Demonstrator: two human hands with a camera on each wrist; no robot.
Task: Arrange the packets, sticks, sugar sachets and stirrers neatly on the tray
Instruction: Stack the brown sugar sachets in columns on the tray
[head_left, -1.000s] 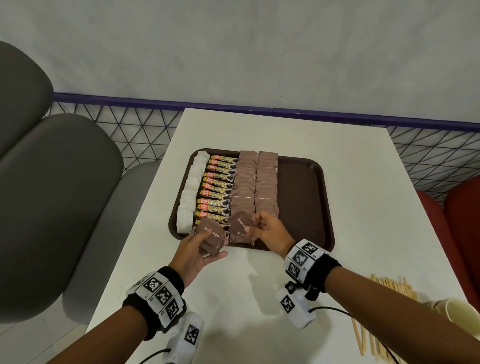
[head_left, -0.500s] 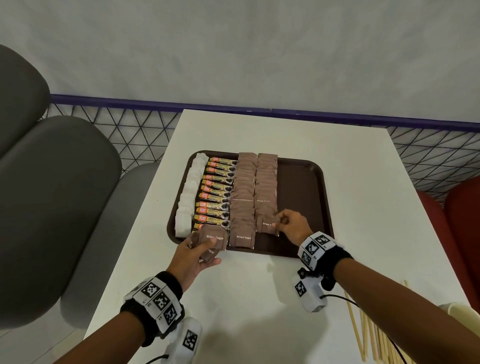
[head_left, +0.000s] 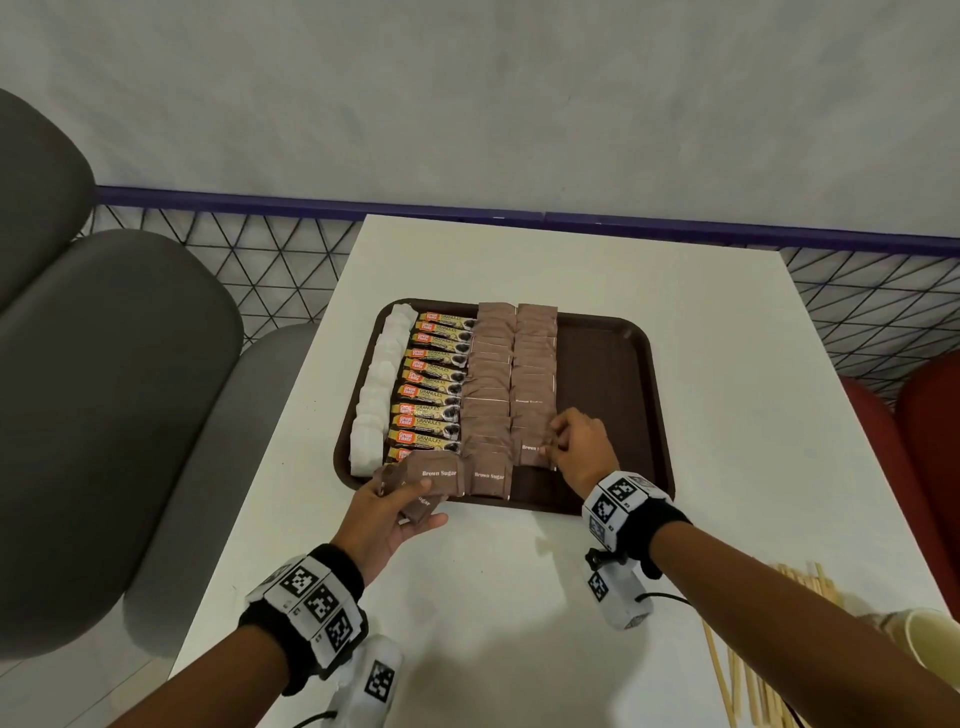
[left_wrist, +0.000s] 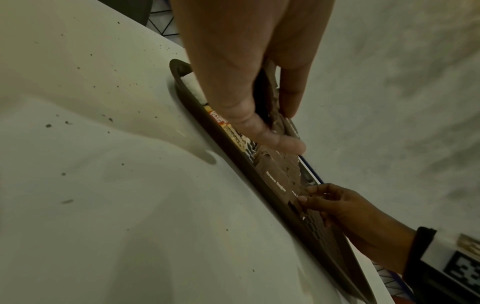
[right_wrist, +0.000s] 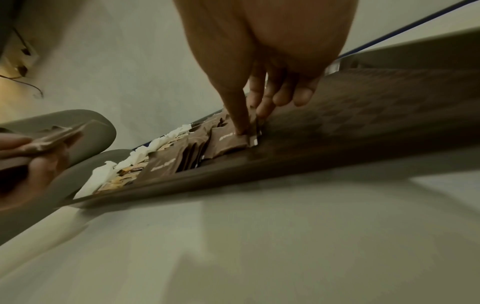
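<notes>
A dark brown tray (head_left: 613, 374) on the white table holds a column of white packets (head_left: 382, 384), a column of orange coffee sticks (head_left: 434, 384) and two columns of brown sugar sachets (head_left: 511, 364). My left hand (head_left: 400, 499) holds a small stack of brown sugar sachets (head_left: 434, 480) over the tray's near left edge, thumb on top. My right hand (head_left: 563, 441) pinches the right edge of the nearest sachet (head_left: 530, 452) in the right brown column; in the right wrist view the fingertips (right_wrist: 244, 127) press that sachet (right_wrist: 228, 142) on the tray.
Wooden stirrers (head_left: 748, 665) and a paper cup (head_left: 935, 644) lie on the table at the near right. Grey chairs (head_left: 104, 374) stand left, a red seat (head_left: 924, 431) right. A mesh railing (head_left: 208, 249) runs behind the table. The tray's right half is bare.
My right hand carried a sachet from the left hand's stack to the near end of the right brown column. The left hand stayed near the tray's near left edge.
</notes>
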